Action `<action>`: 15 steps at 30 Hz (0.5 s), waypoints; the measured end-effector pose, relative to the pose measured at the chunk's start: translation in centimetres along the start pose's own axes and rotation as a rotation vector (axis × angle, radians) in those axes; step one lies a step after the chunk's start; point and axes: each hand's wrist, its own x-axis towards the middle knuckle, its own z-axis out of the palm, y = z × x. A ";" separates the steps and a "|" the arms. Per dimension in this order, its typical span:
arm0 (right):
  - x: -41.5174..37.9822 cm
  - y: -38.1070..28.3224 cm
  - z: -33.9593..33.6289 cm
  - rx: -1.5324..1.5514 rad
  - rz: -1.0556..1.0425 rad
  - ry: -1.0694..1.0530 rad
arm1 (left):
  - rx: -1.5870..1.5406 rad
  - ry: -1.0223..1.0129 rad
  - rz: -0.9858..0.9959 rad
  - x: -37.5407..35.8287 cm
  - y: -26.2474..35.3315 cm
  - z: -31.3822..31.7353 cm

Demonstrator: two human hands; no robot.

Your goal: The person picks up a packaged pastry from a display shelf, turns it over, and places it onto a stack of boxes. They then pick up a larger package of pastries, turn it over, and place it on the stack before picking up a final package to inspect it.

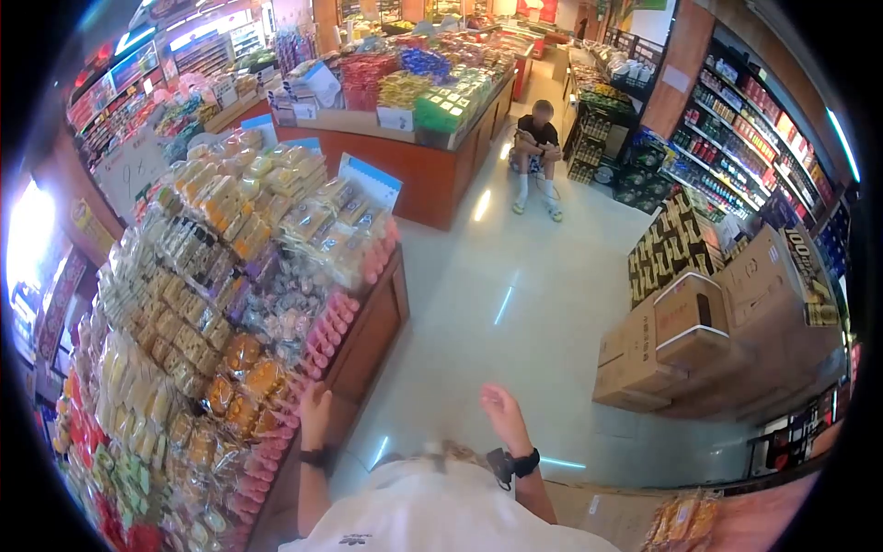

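Note:
My left hand [315, 411] is beside the wooden edge of a display stand [372, 322], overlapping the row of pink packets along its rim. Its fingers point forward and apart, with nothing seen in them. Out over the tiled floor, my right hand [502, 406] is raised, loosely open and holding nothing. Both wrists carry dark bands, the right one with a small dark device [501, 465]. Nearest my left hand, the stand bears pink-wrapped packets [324, 342], bagged orange-brown baked goods [244, 410] and clear-wrapped bars [189, 322].
A person [535, 152] sits low in the aisle ahead. Stacked cardboard boxes [662, 340] stand on the right, before drink shelves [727, 138]. Another counter [414, 175] heaped with packaged sweets is farther ahead. Glossy floor [497, 304] lies between. A bagged snack [681, 523] is at lower right.

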 end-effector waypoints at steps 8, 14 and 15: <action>-6.0 -3.7 0.5 0.136 0.064 0.192 | -0.147 -0.138 0.008 -0.1 -0.4 -0.9; -12.8 -3.6 -0.1 0.118 0.117 0.357 | -0.182 -0.324 -0.020 -1.3 2.9 -1.2; -14.2 -3.3 -0.2 0.086 0.104 0.406 | -0.182 -0.358 0.005 -1.4 2.4 -1.0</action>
